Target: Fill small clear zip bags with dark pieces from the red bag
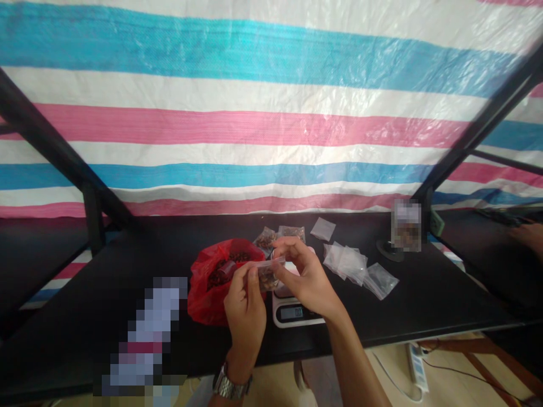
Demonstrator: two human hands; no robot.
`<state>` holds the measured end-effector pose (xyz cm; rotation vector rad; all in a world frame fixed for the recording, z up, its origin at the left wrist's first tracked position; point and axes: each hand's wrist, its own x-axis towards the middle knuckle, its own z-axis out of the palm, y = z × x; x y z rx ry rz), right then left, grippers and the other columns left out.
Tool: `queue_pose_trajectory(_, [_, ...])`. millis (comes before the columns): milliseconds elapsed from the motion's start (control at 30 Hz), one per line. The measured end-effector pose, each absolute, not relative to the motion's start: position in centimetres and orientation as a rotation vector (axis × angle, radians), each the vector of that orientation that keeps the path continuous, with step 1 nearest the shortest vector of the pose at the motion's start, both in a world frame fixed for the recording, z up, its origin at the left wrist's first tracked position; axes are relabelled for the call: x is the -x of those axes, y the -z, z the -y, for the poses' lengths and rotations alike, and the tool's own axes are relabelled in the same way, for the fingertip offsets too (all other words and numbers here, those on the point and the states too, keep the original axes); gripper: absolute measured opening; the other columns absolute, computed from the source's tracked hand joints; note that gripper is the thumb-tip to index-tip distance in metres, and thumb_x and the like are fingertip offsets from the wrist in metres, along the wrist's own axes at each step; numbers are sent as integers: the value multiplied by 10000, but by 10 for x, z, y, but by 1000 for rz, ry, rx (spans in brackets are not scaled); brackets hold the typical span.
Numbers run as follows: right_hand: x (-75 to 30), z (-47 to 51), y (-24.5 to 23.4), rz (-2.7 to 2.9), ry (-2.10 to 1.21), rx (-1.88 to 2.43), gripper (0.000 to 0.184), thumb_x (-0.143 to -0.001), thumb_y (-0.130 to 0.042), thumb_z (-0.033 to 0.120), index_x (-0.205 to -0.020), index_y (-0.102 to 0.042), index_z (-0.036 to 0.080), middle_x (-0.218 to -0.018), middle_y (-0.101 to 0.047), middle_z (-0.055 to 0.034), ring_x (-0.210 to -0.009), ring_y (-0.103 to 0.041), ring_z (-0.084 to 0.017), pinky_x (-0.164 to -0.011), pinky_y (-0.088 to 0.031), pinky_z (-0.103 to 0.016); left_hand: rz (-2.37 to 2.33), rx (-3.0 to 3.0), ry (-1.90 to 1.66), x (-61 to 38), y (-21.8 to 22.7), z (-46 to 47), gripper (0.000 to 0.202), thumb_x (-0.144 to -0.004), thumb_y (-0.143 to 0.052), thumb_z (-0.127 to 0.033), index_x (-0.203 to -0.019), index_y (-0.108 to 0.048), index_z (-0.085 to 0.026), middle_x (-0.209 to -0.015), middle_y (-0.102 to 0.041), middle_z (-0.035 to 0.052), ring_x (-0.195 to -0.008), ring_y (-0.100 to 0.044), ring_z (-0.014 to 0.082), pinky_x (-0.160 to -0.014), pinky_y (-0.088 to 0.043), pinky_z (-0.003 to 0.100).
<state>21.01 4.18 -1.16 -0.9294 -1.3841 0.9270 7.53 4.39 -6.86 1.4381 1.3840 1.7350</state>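
Note:
Both my hands hold a small clear zip bag [268, 272] with dark brown bits inside, above a small white digital scale [292, 312]. My left hand [245, 308] pinches the bag's left end; a metal watch sits on that wrist. My right hand [302, 275] pinches the bag's top edge from the right. Just left of my hands lies an open red plastic bag [206, 294] holding more dark brown bits and a small scoop-like cup.
Two filled small bags [280, 234] lie behind the scale. Several empty clear bags [354, 265] are spread to the right on the black table [424, 305]. A blurred object [406, 226] stands at the right; another [146, 339] front left. A striped tarp hangs behind.

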Motion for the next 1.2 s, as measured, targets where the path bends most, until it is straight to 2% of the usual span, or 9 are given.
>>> queue_pose_trajectory(233, [-213, -43, 13, 1356, -886, 954, 173, -951, -706, 358, -1038, -584, 274, -924, -618, -3, -867, -603, -182, -826, -525, -333, -1360, -1476, -1741, -77, 66, -44, 403, -1034, -565, -554, -993, -753, -200, -903, -823, 65, -786, -783, 196, -690, -620, 274])
queue_pose_trajectory(433, [-215, -39, 11, 1420, -937, 936, 284, -947, -699, 284, -1212, -597, 276, -957, -642, 2, -915, -632, -177, -872, -527, -321, -1330, -1511, -1733, -79, 68, -43, 354, -1046, -569, -503, -996, -754, -205, -907, -824, 56, -782, -783, 183, -691, -618, 256])
queue_pose_trajectory(600, [-214, -39, 12, 1417, -859, 967, 112, -956, -667, 239, -1052, -613, 257, -974, -659, -2, -909, -634, -170, -866, -517, -312, -1298, -1543, -1755, -83, 70, -43, 318, -1050, -579, -466, -997, -748, -201, -919, -827, 54, -811, -794, 179, -726, -627, 249])
queue_pose_trajectory(767, [-216, -37, 12, 1465, -856, 996, 308, -948, -663, 236, -1248, -601, 264, -972, -678, 6, -936, -661, -173, -884, -533, -310, -1270, -1594, -1758, -84, 70, -43, 283, -1053, -586, -426, -985, -748, -204, -907, -824, 48, -798, -792, 173, -721, -625, 242])
queue_pose_trajectory(967, [-217, -35, 8, 1473, -826, 1023, 121, -930, -658, 221, -1042, -628, 256, -959, -689, 4, -898, -671, -170, -861, -542, -307, -1188, -1704, -1773, -85, 66, -43, 181, -1053, -595, -308, -996, -740, -216, -930, -809, 30, -846, -775, 150, -792, -610, 225])
queue_pose_trajectory(1100, [-220, -32, 7, 1468, -866, 1044, 295, -925, -698, 235, -1212, -644, 272, -917, -674, 28, -878, -666, -165, -861, -538, -306, -1093, -1807, -1780, -83, 58, -43, 142, -1035, -601, -210, -974, -729, -224, -925, -782, 10, -875, -751, 133, -850, -595, 217])
queue_pose_trajectory(1200, [-224, -32, 8, 1457, -881, 1038, 272, -923, -722, 262, -1190, -671, 267, -913, -681, 21, -870, -669, -165, -841, -542, -301, -1047, -1859, -1782, -80, 54, -44, 137, -1022, -617, -184, -943, -723, -221, -912, -769, 6, -854, -744, 125, -815, -587, 194])
